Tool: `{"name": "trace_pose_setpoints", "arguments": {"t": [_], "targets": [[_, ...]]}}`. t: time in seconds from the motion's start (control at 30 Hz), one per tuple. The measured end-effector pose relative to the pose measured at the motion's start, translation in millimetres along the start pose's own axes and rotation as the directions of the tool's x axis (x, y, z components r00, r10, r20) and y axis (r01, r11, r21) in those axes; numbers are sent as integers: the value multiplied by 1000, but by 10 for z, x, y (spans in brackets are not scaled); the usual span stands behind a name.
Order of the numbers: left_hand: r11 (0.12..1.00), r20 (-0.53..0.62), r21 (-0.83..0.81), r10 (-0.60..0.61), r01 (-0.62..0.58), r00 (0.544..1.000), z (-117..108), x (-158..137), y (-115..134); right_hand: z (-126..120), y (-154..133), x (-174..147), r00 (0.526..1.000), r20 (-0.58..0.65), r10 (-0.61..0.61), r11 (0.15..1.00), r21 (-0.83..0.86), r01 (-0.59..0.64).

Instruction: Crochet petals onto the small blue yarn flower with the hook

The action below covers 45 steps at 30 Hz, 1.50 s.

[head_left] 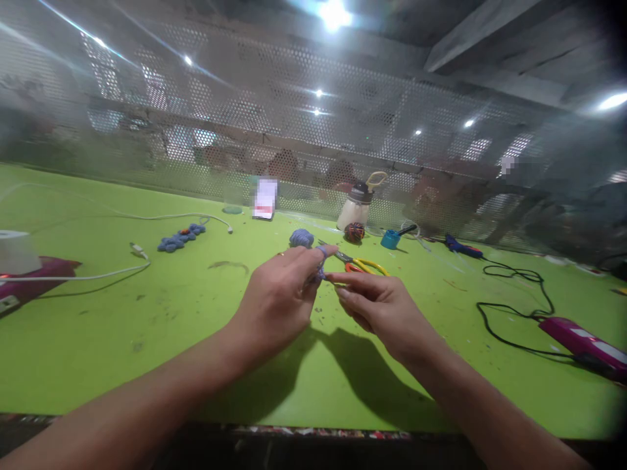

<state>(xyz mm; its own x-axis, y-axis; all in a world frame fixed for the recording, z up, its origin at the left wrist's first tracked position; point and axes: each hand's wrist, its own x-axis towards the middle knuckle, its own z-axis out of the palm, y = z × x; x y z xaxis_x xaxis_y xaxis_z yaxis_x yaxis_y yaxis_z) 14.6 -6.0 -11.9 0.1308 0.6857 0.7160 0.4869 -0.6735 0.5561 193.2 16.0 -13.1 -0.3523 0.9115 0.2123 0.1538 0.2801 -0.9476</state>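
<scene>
Above the green table, my left hand (281, 290) is closed round a small piece of purple-blue yarn work (321, 271), with a strand looped over its index finger. My right hand (375, 303) is closed, its fingertips meeting the yarn piece from the right. Whatever those fingers pinch is too small to make out. Just beyond my left hand sits a ball of purple-blue yarn (301, 237). Scissors (360, 263) with yellow and orange handles lie behind my right hand, partly hidden by it.
At left lie a crocheted blue-purple strip (181, 237), white cables (142, 251) and a purple power strip (44, 281). Toward the mesh screen stand a phone (265, 198), a bottle (355, 209), a multicoloured yarn ball (354, 232) and a blue pot (390, 239). A glue gun (460, 247) and another power strip (582, 343) lie right.
</scene>
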Motion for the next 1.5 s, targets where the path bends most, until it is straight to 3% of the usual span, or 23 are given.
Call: {"name": "trace_pose_setpoints", "arguments": {"t": [0.1, 0.2, 0.23, 0.3, 0.37, 0.47, 0.53, 0.6, 0.67, 0.73, 0.8, 0.87, 0.97, 1.07, 1.17, 1.33, 1.5], "targets": [[999, -46, -26, -35, 34, 998, 22, -5, 33, 129, 34, -14, 991, -53, 120, 955, 278, -101], [940, -43, -264, -233, 214, 971, 29, 41, 44, 210, 38, -31, 983, -89, 158, 906, 409, -109], [866, 7, -401, -323, 298, 946, 27, 64, 34, 222, 39, -35, 984, -99, 150, 903, 420, -95], [637, 172, -634, -436, 438, 883, 11, 109, -6, 221, 43, -38, 988, -122, 90, 921, 388, -36], [474, 284, -724, -457, 502, 843, -20, 143, -56, 192, 51, -38, 989, -144, -23, 959, 276, 62], [441, 342, -710, -465, 549, 816, -86, 168, -101, 111, 65, -35, 949, -148, -280, 960, -47, 276], [479, 355, -675, -457, 562, 816, -135, 180, -96, 41, 72, -29, 889, -67, -453, 863, -285, 418], [529, 346, -639, -451, 559, 823, -178, 194, -72, -28, 77, -23, 834, 65, -547, 719, -473, 509], [565, 331, -602, -467, 564, 820, -211, 210, -47, -84, 70, -23, 812, 175, -557, 589, -606, 534], [580, 327, -575, -483, 577, 812, -232, 222, -38, -120, 45, -31, 814, 232, -532, 522, -667, 531], [583, 334, -566, -484, 583, 808, -242, 226, -53, -137, 5, -45, 822, 252, -511, 550, -639, 538], [577, 356, -574, -464, 581, 811, -244, 223, -85, -143, -35, -55, 852, 236, -468, 660, -548, 514], [553, 413, -588, -423, 591, 807, -237, 214, -126, -147, -56, -49, 922, 212, -324, 860, -340, 381], [526, 460, -581, -417, 621, 784, -225, 208, -128, -149, -26, -24, 951, 233, -204, 960, -141, 241], [471, 484, -608, -418, 639, 769, -215, 205, -105, -138, 11, -7, 960, 229, -162, 986, 14, 164], [319, 450, -739, -421, 593, 788, -185, 190, -92, -108, 24, -10, 975, 187, -117, 973, 217, 75], [323, 440, -733, -447, 599, 779, -131, 188, -108, -81, 10, -3, 991, 101, -84, 964, 261, 55]]}}
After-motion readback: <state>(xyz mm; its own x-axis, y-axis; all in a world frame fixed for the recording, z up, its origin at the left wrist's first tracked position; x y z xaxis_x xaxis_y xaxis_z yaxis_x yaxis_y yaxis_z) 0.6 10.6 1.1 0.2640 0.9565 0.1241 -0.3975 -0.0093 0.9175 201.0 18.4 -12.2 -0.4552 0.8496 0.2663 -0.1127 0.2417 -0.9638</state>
